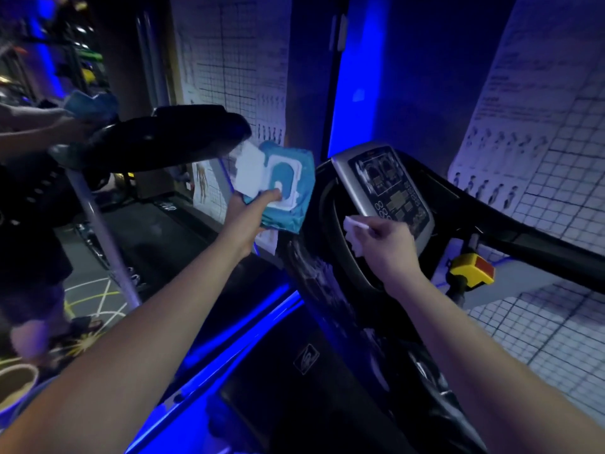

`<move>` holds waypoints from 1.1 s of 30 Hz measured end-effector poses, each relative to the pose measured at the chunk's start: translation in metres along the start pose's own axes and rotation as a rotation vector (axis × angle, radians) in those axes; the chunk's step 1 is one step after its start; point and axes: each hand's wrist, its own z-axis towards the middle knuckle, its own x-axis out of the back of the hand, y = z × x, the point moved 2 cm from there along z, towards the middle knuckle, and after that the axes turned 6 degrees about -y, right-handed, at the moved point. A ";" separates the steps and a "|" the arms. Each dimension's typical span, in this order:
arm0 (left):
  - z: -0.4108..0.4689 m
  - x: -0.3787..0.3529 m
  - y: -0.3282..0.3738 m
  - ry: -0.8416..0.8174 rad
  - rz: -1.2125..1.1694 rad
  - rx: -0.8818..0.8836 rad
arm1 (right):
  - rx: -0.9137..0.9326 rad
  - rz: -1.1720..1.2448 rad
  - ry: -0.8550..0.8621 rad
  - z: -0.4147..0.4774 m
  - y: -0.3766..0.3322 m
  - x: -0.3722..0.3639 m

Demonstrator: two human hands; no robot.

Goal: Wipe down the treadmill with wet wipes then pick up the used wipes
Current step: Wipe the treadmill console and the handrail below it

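1. Gripping a blue wipe pack [278, 188], the left hand [250, 213] holds it up at about 11 o'clock from the frame centre, thumb pressed on the white dispenser frame.
2. Pack lid [247, 172] is flipped open toward 9 o'clock.
3. Right hand [384, 244], at about 2 o'clock from centre, is closed around a crumpled white wipe [355, 232], pinched between thumb and fingers.
4. Wipe sits just at the lower edge of the treadmill console [389, 185]; whether it touches cannot be told.
5. Wet smears show on the dark handlebar [314, 273] below, at 6 o'clock from the pack.
6. Yellow-and-red stop switch [473, 268] lies at 3 o'clock from the right hand.
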 end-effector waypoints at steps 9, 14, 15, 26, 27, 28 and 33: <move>0.042 -0.015 -0.004 -0.234 -0.131 0.064 | 0.103 -0.425 -0.047 -0.010 -0.004 -0.060; 0.060 -0.016 -0.004 -0.277 -0.215 0.072 | 0.113 -0.442 -0.027 -0.032 0.002 -0.067; 0.061 -0.016 -0.008 -0.261 -0.250 0.090 | 0.130 -0.465 -0.005 -0.034 0.003 -0.068; 0.032 0.055 -0.068 0.045 -0.632 0.248 | 0.228 -0.722 -0.182 0.044 -0.019 -0.108; 0.027 0.060 -0.069 0.049 -0.649 0.258 | 0.235 -0.736 -0.189 0.051 -0.020 -0.109; 0.022 0.064 -0.070 0.062 -0.639 0.262 | 0.243 -0.746 -0.203 0.053 -0.019 -0.110; -0.012 0.086 -0.078 0.125 -0.592 0.253 | 0.361 -0.797 -0.375 0.031 -0.014 -0.104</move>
